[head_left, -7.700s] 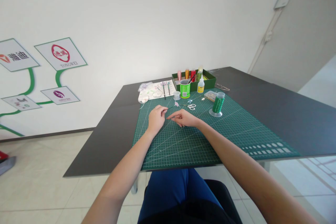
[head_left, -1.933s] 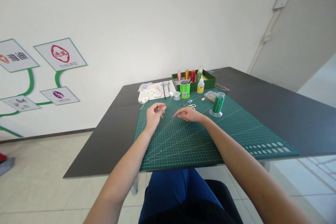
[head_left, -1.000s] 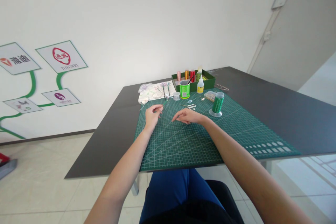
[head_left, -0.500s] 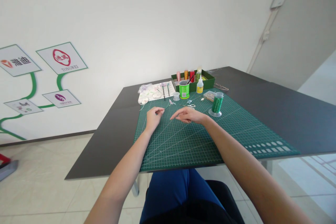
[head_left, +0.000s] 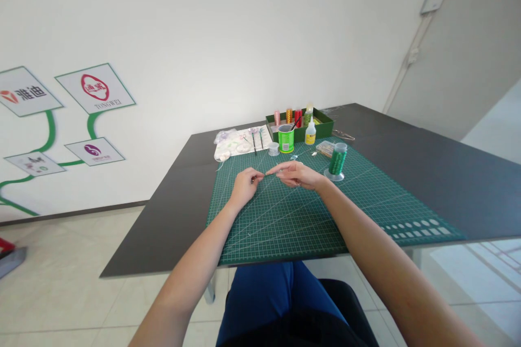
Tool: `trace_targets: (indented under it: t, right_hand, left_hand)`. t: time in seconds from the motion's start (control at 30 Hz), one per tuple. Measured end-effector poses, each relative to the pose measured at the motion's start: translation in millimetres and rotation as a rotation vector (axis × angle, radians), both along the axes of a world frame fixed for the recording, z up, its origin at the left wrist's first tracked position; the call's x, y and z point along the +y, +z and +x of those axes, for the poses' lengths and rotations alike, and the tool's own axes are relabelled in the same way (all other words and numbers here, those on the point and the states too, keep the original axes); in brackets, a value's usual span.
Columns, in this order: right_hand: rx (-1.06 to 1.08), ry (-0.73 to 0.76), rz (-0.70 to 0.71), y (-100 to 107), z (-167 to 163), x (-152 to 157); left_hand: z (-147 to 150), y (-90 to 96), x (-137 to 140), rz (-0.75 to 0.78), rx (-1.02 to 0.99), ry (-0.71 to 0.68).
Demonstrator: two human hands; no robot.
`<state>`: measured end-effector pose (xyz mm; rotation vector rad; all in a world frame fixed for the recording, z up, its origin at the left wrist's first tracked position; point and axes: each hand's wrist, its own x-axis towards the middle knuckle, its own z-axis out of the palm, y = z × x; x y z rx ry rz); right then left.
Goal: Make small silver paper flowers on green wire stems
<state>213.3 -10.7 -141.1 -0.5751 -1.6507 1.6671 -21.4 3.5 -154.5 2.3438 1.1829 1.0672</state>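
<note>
My left hand (head_left: 245, 187) is above the cutting mat (head_left: 277, 227), thumb and fingers pinched on something small and thin that I cannot make out. Right beside it is my right hand (head_left: 299, 175), its index finger stretched out to the left fingertips and the other fingers loosely bent. Whether the two hands touch is too small to tell. A spool of green thread (head_left: 337, 161) stands upright to the right of my right hand. Beyond the hands are a small clear spool (head_left: 273, 149) and a small pale blue piece (head_left: 293, 157).
At the back, a green box (head_left: 323, 129) holds several thread spools. Before it stand a green can (head_left: 286, 140) with a brush and a glue bottle (head_left: 310, 133). A white sheet (head_left: 236, 143) with brushes lies back left. A clear case (head_left: 325, 147) and metal tool (head_left: 343, 135) lie right.
My left hand has moved right, and my right index finger now meets its fingertips. The small purplish piece and the white-handled scissors beyond my hands have gone out of sight.
</note>
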Motion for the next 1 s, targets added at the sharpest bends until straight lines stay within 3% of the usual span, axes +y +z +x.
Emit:
trace_targets:
  t: [0.5, 1.0]
  right_hand:
    - [-0.019, -0.132, -0.003, 11, 5, -4]
    - [-0.107, -0.149, -0.012, 11, 17, 1]
  left_hand:
    - [4, 4.2, -7, -0.013, 0.122, -0.145]
    - [2, 5.8, -7, -0.008, 0.202, -0.285]
